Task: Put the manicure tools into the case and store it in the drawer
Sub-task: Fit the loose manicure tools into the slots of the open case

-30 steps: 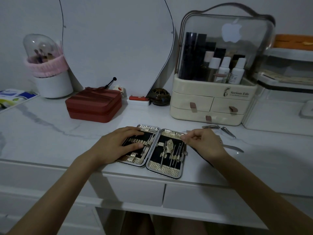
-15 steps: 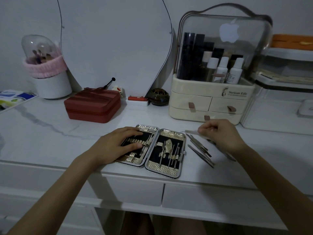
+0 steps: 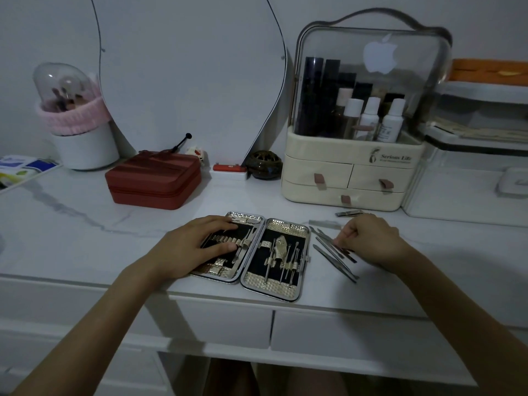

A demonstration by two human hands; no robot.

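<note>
On the far left of the marble table (image 3: 71,224) stands a white cup (image 3: 85,147) with a pink band and a clear dome, and nearer the middle sits a closed red box (image 3: 154,180). At the near edge of the table the manicure case (image 3: 251,260) lies wide open and flat, both halves showing. The left hand (image 3: 188,250) rests palm down on the left half of the case, fingers spread and laid across its row of loops, gripping nothing. The right half holds several thin metal tools tucked upright in their straps. Just right of the case, a few loose tools (image 3: 334,252) lie slanted on the table, and the right hand (image 3: 368,238) is curled over them, fingertips pinched at their far ends. A small clipper (image 3: 348,213) lies farther back, in front of the cream organizer (image 3: 351,178) with its small drawers.
</note>
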